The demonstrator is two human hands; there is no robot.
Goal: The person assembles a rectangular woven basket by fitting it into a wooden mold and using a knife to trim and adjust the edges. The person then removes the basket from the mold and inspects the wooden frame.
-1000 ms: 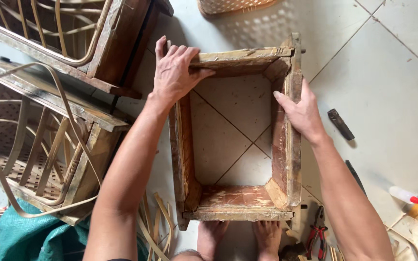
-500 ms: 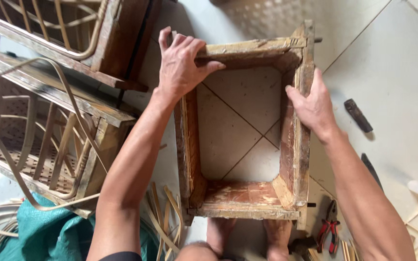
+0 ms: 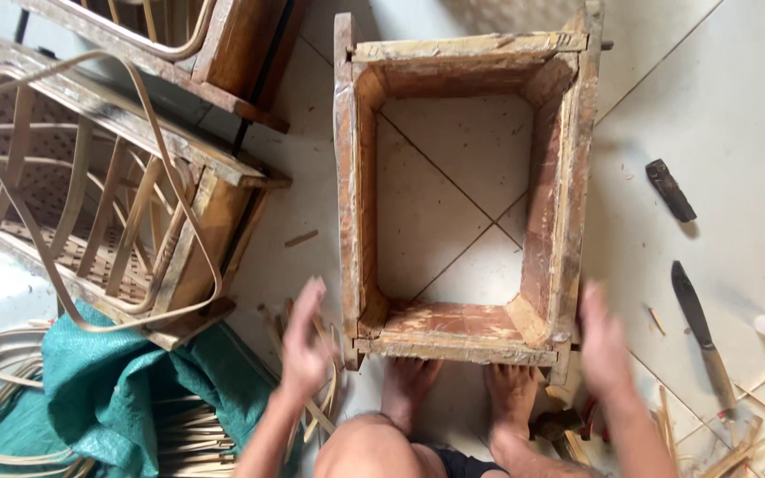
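- Frame (image 3: 462, 195): open wooden square on the tiled floor, centre of view, its near edge just above the person's feet (image 3: 453, 389).
- Left hand (image 3: 305, 341): at 7 o'clock of the frame, blurred, fingers spread, gripping nothing, just beside the corner.
- Right hand (image 3: 602, 341): at 5 o'clock, blurred, fingers open, empty, beside the frame's corner.
- Knife (image 3: 699, 332): at 4 o'clock, on the floor.

- One head-worn camera looks almost straight down from above the person's knees.
- It sits fairly near the tiled floor (image 3: 719, 97).
- The open wooden frame (image 3: 462, 212) fills the centre.
- No second view.
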